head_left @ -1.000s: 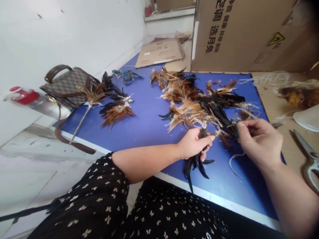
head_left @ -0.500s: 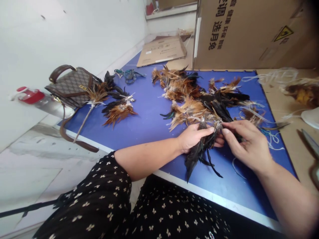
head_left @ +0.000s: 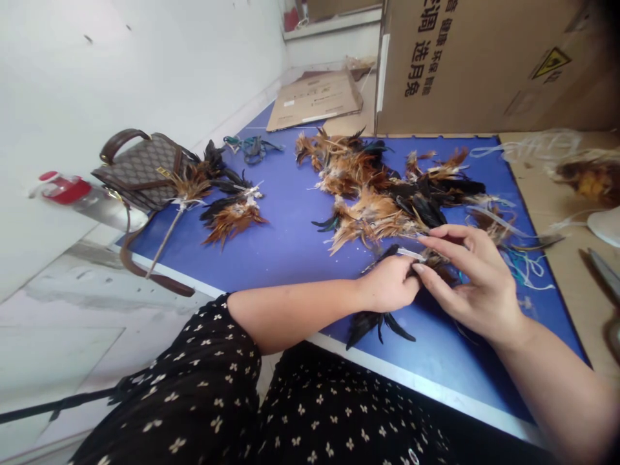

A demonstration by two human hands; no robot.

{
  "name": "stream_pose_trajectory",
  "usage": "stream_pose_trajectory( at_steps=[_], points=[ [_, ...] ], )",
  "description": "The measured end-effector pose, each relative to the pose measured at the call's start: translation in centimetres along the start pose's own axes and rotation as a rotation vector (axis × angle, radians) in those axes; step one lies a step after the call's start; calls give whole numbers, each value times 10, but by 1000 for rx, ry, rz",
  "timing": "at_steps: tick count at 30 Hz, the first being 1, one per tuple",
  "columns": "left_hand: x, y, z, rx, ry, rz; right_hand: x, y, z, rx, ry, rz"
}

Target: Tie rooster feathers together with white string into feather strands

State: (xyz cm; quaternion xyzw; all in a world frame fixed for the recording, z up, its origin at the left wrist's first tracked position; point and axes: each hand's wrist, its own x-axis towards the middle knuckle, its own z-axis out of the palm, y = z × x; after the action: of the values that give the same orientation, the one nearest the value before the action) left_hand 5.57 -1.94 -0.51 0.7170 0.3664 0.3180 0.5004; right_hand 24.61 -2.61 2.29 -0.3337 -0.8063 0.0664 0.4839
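Observation:
Black feathers (head_left: pixel 368 328) fan out below my left hand (head_left: pixel 391 284), which is closed around their bundle. Its fingers curl under and are partly hidden. From the top of the bundle a short white strip (head_left: pixel 411 254) runs toward my right hand (head_left: pixel 477 281). The thumb and forefinger of that hand close in on the strip's end, and the exact grip is hard to see. Brownish feathers (head_left: pixel 438 259) show between the right thumb and fingers. Just beyond both hands lies a pile of brown and black feathers (head_left: pixel 371 216) on the blue table (head_left: pixel 290 258).
At the left, a patterned handbag (head_left: pixel 140 168), a water bottle (head_left: pixel 92 200) and smaller feather bundles (head_left: pixel 232 219) lie together. A large cardboard box (head_left: pixel 484 71) stands at the back. Scissors (head_left: pixel 603 278) and loose white strings (head_left: pixel 542 148) are on the right.
My left hand has turned over, its back now upward, and the black feathers have swung a little left with it. My right fingers have shifted slightly left onto the white strip.

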Motion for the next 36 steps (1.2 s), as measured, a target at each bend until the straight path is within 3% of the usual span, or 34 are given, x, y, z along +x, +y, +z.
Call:
stream_pose_trajectory(
  at_steps=[2, 4, 6, 9, 13, 27, 36],
  points=[
    [1, 0, 1, 23, 26, 60, 0, -1, 0, 18, 19, -23],
    [0, 3, 0, -89, 53, 22, -1, -1, -1, 38, 44, -17],
    [-3, 9, -2, -283, 47, -80, -2, -1, -3, 55, 66, 3],
    [-8, 19, -6, -657, -53, -258, -2, -1, -4, 46, 75, 42],
    [-9, 24, -11, -935, -96, -283, -1, 0, -3, 18, 91, 70],
    [-8, 22, -5, -857, 161, -211, -1, 2, -2, 88, 56, 54],
    [-2, 2, 8, -616, 326, -196, -1, -14, 0, 134, -11, 109]
  ],
)
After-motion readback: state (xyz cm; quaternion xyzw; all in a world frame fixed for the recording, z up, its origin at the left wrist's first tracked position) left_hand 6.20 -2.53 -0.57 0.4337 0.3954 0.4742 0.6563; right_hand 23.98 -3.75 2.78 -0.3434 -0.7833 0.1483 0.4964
